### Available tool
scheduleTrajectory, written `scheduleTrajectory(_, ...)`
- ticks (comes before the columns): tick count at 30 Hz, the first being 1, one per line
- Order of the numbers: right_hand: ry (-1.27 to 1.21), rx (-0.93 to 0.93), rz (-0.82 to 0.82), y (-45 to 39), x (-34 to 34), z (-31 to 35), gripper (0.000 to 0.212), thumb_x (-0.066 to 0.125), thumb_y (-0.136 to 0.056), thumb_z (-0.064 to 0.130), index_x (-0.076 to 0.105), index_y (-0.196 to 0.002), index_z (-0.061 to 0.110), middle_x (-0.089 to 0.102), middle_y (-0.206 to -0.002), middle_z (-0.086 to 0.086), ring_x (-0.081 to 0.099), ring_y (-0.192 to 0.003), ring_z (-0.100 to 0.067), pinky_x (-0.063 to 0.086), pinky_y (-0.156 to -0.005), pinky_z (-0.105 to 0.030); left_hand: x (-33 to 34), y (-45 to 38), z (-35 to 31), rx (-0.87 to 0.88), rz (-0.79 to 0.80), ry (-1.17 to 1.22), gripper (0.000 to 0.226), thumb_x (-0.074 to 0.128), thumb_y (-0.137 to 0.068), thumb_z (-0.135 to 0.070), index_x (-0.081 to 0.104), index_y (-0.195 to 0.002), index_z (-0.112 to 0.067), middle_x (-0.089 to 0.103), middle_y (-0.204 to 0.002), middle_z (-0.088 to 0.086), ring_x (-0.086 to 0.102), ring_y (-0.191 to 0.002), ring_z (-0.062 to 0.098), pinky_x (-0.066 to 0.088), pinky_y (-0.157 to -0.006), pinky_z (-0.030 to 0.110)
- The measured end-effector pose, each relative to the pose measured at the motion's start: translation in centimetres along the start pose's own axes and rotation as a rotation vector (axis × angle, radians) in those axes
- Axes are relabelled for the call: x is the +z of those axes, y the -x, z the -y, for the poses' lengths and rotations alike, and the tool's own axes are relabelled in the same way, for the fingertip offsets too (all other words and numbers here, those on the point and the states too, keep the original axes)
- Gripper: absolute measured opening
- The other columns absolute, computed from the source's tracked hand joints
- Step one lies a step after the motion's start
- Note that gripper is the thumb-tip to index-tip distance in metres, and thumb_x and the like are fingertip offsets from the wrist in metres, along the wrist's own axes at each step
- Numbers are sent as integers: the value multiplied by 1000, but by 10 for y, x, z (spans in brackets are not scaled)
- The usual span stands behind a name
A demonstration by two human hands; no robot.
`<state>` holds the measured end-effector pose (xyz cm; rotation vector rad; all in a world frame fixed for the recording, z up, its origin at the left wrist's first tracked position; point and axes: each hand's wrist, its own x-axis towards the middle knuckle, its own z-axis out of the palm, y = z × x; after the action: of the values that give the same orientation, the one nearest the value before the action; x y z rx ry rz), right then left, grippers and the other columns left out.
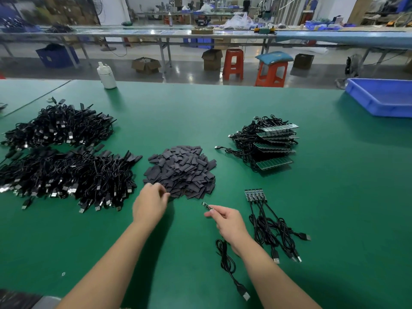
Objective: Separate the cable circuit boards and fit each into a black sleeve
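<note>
Circuit board [206, 205], a single narrow strip with its cable still attached, sits pinched between the thumb and fingers of the right hand [227, 221] just below the centre of the frame, its free end pointing up and left. Its black cable [227, 262] trails down the green table [334, 219] past the right wrist to a USB plug near the bottom edge. The left hand [149, 205] reaches into the lower left edge of the pile of black sleeves [181, 171] at mid-frame; its fingers are curled at the sleeves, but motion blur hides whether they hold one. Right of the right hand lies a joined row of boards [255, 194] with their cables [275, 230] fanned below. Above that, right of centre, stands a stack of unseparated board panels [270, 146] with tangled leads. Two heaps of black finished cables [60, 161] fill the left side. A white bottle [106, 75] stands at the table's far edge, and a blue tray [383, 99] sits at the upper right.
</note>
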<state>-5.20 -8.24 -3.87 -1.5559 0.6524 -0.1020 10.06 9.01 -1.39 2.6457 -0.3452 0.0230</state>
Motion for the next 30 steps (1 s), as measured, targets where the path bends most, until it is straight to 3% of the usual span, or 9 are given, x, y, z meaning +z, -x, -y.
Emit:
scheduleTrajectory(3, 85, 5, 17, -1, 1, -5, 22, 54, -101, 25, 72, -95, 36, 70, -83, -16, 32, -51, -9, 31, -52, -26, 0, -6, 21, -80, 65, -37, 21, 66, -90, -41, 60, -99, -23, 53, -104, 0, 59, -88, 22, 53, -77, 38)
scheduleTrajectory(7, 151, -9, 68, -3, 3, -4, 24, 48, -103, 20, 59, -120, 33, 75, -95, 16, 34, -49, -7, 37, -48, -21, 4, -11, 29, -145, 132, -12, 21, 69, -89, -40, 63, -97, -21, 55, -106, 2, 59, -88, 22, 53, -79, 37)
scheduleTrajectory(13, 237, -24, 77, -3, 1, -5, 21, 47, -103, 19, 63, -108, 30, 75, -94, 13, 36, -48, -7, 37, -50, -24, 0, -22, 31, -238, 195, 180, 22, 79, -82, -27, 61, -82, -13, 65, -84, 4, 60, -74, 21, 49, -68, 35)
scheduleTrajectory(17, 221, -7, 72, -6, 1, -6, 23, 49, -102, 18, 66, -116, 23, 75, -95, 14, 34, -49, -8, 35, -48, -22, -1, -16, 27, -145, 237, 210, 18, 77, -84, -23, 60, -82, -15, 65, -84, 3, 60, -76, 22, 49, -65, 33)
scheduleTrajectory(20, 143, 24, 55, -7, -1, -7, 24, 50, -101, 15, 67, -118, 20, 76, -92, 13, 34, -46, -5, 35, -46, -19, -3, -7, 20, -46, 245, 326, 10, 71, -89, -20, 64, -95, -23, 66, -89, 1, 62, -83, 21, 47, -67, 29)
scheduleTrajectory(22, 96, 51, 51, -7, -2, -7, 25, 48, -101, 14, 64, -120, 21, 76, -91, 11, 35, -44, -3, 34, -44, -17, -2, 4, 8, -6, 257, 469, 17, 66, -92, -15, 71, -102, -28, 70, -88, -1, 62, -76, 17, 48, -67, 27)
scheduleTrajectory(27, 62, 68, 49, -8, -3, -5, 21, 47, -102, 15, 63, -115, 21, 76, -89, 3, 39, -43, 0, 33, -42, -14, 17, 39, -26, 107, 446, 560, 17, 62, -95, -19, 74, -86, -27, 64, -60, -11, 49, -49, 2, 40, -51, 20)
scheduleTrajectory(30, 63, 65, 43, -7, -2, -4, 21, 46, -103, 14, 64, -109, 23, 76, -88, 1, 40, -45, -2, 34, -43, -16, 29, 51, -33, 132, 401, 515, 16, 60, -96, -23, 73, -89, -30, 67, -65, -14, 55, -54, -2, 41, -58, 17)
